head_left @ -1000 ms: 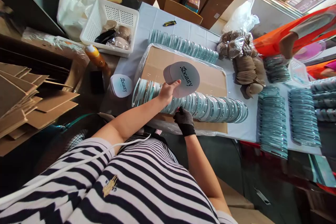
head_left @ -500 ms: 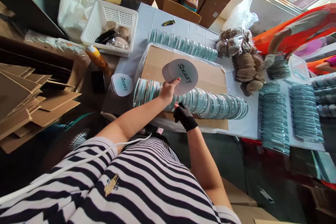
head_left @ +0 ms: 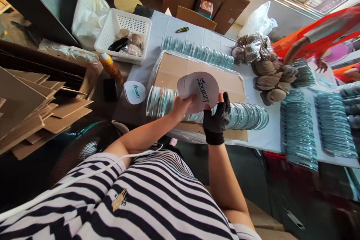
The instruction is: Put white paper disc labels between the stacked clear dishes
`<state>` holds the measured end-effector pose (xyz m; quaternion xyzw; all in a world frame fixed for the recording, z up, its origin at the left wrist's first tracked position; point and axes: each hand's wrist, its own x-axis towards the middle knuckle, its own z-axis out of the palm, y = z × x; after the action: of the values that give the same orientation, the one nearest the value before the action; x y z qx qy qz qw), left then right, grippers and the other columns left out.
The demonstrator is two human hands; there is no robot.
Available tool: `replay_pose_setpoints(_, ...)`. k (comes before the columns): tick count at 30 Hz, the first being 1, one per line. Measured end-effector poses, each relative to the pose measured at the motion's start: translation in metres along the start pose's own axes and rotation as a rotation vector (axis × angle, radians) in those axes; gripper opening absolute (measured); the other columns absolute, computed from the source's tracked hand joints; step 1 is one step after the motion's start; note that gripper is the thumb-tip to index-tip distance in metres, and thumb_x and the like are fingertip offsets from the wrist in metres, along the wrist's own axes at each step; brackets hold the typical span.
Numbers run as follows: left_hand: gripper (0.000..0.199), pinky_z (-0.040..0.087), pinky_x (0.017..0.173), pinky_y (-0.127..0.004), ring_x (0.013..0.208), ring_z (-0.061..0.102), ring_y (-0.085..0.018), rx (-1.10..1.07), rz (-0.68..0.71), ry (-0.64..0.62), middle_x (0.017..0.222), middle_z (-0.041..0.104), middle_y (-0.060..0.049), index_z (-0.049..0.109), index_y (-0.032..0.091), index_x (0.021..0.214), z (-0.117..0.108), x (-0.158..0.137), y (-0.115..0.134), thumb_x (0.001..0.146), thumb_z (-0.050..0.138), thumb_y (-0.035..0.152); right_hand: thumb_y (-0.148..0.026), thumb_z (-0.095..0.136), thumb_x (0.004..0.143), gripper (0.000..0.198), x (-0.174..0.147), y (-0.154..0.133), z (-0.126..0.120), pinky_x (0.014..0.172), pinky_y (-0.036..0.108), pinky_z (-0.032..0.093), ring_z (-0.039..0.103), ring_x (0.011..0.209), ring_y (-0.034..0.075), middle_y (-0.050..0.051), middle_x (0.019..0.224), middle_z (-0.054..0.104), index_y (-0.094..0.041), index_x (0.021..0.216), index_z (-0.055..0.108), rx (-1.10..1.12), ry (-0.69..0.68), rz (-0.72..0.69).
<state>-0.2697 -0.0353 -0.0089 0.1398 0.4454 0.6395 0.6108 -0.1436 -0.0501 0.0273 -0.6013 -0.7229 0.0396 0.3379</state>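
A small stack of round white printed cards [head_left: 194, 82], with "beauty" in black lettering, is held up over the cardboard sheet [head_left: 174, 68]. My bare left hand [head_left: 182, 108] grips its lower left edge. My right hand [head_left: 217, 120], in a black fingerless glove, takes hold of the lower right edge between thumb and fingers. Just beneath both hands runs a long row of round, clear-wrapped packs [head_left: 247, 115] standing on edge; the hands and cards cover part of it. More white printed cards [head_left: 134, 92] lie at the table's left end.
Behind the cardboard stands another row of clear packs [head_left: 197, 50], with a yellow-black cutter [head_left: 182, 29] beyond. A white basket [head_left: 123, 58] sits at back left, near an orange bottle [head_left: 108, 63]. Beige pad piles [head_left: 266, 68] and pack stacks [head_left: 300, 131] fill the right, where a co-worker's arm [head_left: 298, 49] reaches in.
My right hand has risen from below the row and closed on the cards' right edge. The cards have shifted slightly right and down. The co-worker's hands have moved too.
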Motion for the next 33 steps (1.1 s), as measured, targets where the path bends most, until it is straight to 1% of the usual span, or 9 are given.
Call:
replay_pose_setpoints(2, 0.022, 0.054, 0.088, -0.043, 0.080, 0.070, -0.024, -0.044, -0.069, -0.005, 0.083, 0.076, -0.008, 0.075, 0.016, 0.082, -0.001, -0.006, 0.002, 0.063, 0.083, 0.025, -0.045, 0.042, 0.091, 0.052, -0.002, -0.013, 0.006, 0.104, 0.046, 0.045, 0.051, 0.129, 0.027, 0.019, 0.138, 0.055, -0.014, 0.131, 0.056, 0.017, -0.020, 0.016)
replay_pose_setpoints(4, 0.017, 0.054, 0.090, -0.043, 0.081, 0.070, -0.023, -0.082, -0.098, -0.045, 0.083, 0.076, -0.007, 0.074, 0.016, 0.080, 0.000, -0.004, 0.008, 0.065, 0.081, 0.021, -0.046, 0.039, 0.091, 0.049, -0.003, -0.018, 0.007, 0.089, 0.042, 0.053, 0.064, 0.107, 0.026, 0.019, 0.116, 0.066, -0.012, 0.117, 0.063, 0.042, 0.006, 0.189)
replay_pose_setpoints(8, 0.013, 0.051, 0.099, -0.043, 0.098, 0.070, -0.025, -0.198, -0.030, -0.014, 0.085, 0.076, -0.005, 0.073, 0.016, 0.082, -0.005, 0.023, 0.033, 0.070, 0.077, 0.017, -0.049, 0.045, 0.088, 0.054, -0.025, -0.019, -0.026, 0.076, 0.039, 0.052, 0.066, 0.094, 0.029, 0.020, 0.102, 0.070, -0.007, 0.115, 0.065, -0.110, 0.184, 0.424)
replay_pose_setpoints(9, 0.014, 0.050, 0.101, -0.044, 0.102, 0.069, -0.025, -0.229, -0.003, 0.000, 0.086, 0.076, -0.004, 0.073, 0.016, 0.084, -0.009, 0.032, 0.039, 0.071, 0.077, 0.016, -0.049, 0.047, 0.087, 0.055, -0.037, -0.021, -0.037, 0.072, 0.038, 0.051, 0.066, 0.090, 0.029, 0.020, 0.099, 0.070, -0.007, 0.118, 0.064, -0.180, 0.099, 0.420)
replay_pose_setpoints(12, 0.018, 0.047, 0.106, -0.044, 0.111, 0.067, -0.024, -0.276, 0.026, -0.002, 0.090, 0.077, -0.004, 0.072, 0.016, 0.089, -0.020, 0.054, 0.052, 0.072, 0.076, 0.015, -0.043, 0.048, 0.091, 0.048, -0.073, -0.039, -0.051, 0.058, 0.030, 0.041, 0.064, 0.070, 0.024, 0.014, 0.085, 0.071, -0.011, 0.125, 0.062, -0.338, -0.432, 0.419)
replay_pose_setpoints(15, 0.020, 0.045, 0.108, -0.044, 0.116, 0.065, -0.024, -0.302, 0.003, -0.021, 0.095, 0.077, -0.006, 0.073, 0.015, 0.094, -0.027, 0.063, 0.051, 0.074, 0.074, 0.014, -0.032, 0.043, 0.095, 0.043, -0.082, -0.054, -0.024, 0.059, 0.028, 0.034, 0.064, 0.069, 0.020, 0.010, 0.090, 0.071, -0.017, 0.134, 0.054, -0.395, -0.699, 0.386)
replay_pose_setpoints(20, 0.026, 0.046, 0.107, -0.041, 0.112, 0.067, -0.022, -0.320, 0.009, -0.016, 0.097, 0.077, -0.007, 0.072, 0.014, 0.102, -0.029, 0.061, 0.047, 0.076, 0.071, 0.011, -0.041, 0.041, 0.098, 0.040, -0.056, -0.051, 0.035, 0.062, 0.027, 0.033, 0.065, 0.076, 0.020, 0.008, 0.090, 0.070, -0.016, 0.128, 0.052, -0.372, -0.646, 0.320)
replay_pose_setpoints(25, 0.027, 0.048, 0.104, -0.043, 0.107, 0.069, -0.023, -0.333, -0.042, 0.019, 0.093, 0.077, -0.008, 0.073, 0.013, 0.099, -0.030, 0.062, 0.049, 0.072, 0.075, 0.012, -0.030, 0.035, 0.101, 0.029, -0.060, -0.042, 0.036, 0.063, 0.025, 0.031, 0.063, 0.077, 0.016, 0.008, 0.094, 0.070, -0.014, 0.113, 0.057, -0.349, -0.552, 0.306)
replay_pose_setpoints(33, 0.023, 0.045, 0.106, -0.044, 0.115, 0.065, -0.025, -0.347, -0.057, 0.017, 0.096, 0.077, -0.009, 0.074, 0.013, 0.093, -0.031, 0.061, 0.048, 0.070, 0.076, 0.012, -0.024, 0.040, 0.097, 0.027, -0.041, -0.044, 0.056, 0.073, 0.030, 0.042, 0.066, 0.081, 0.021, 0.013, 0.087, 0.069, -0.016, 0.105, 0.064, -0.366, -0.685, 0.230)
